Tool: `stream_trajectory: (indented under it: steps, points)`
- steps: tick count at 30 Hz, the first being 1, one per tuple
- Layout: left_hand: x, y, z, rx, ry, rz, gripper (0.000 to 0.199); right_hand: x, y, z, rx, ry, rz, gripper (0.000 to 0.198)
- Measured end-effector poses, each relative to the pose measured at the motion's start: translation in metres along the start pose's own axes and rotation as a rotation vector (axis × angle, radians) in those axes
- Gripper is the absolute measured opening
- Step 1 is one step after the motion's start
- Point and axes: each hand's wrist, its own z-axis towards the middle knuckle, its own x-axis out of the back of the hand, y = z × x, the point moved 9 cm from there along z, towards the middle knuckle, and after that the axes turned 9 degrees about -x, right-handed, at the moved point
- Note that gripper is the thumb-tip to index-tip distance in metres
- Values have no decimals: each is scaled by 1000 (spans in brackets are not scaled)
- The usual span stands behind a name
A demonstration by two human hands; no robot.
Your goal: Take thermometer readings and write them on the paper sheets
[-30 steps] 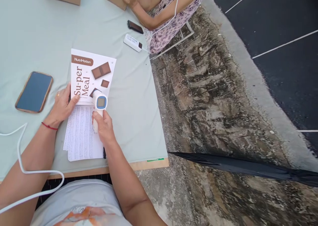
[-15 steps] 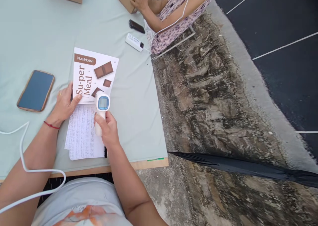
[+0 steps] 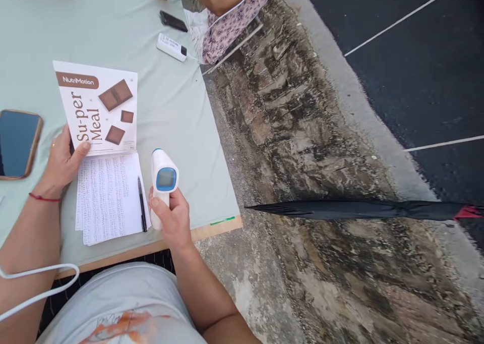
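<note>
Head view: the right hand [image 3: 172, 218] has its fingers wrapped around the handle of an infrared thermometer [image 3: 163, 175], a black pen [image 3: 141, 203] just left of them. The left hand [image 3: 62, 160] lies open, fingers pressing a Su-per Meal leaflet [image 3: 96, 107] onto the bench [image 3: 181, 122].

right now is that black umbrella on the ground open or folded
Folded: the black umbrella lies flat on the ground as a long narrow shape, canopy gathered in.
</note>
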Motion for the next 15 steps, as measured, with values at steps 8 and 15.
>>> stream_trajectory:
  steps: [8,15]
  points:
    - [-1,13,-2,-94,-23,4,120,42,21,22,113,190,-323,47]
    - [-13,1,-6,-70,-25,-82,113,89,46,51,186,430,-1030,52]
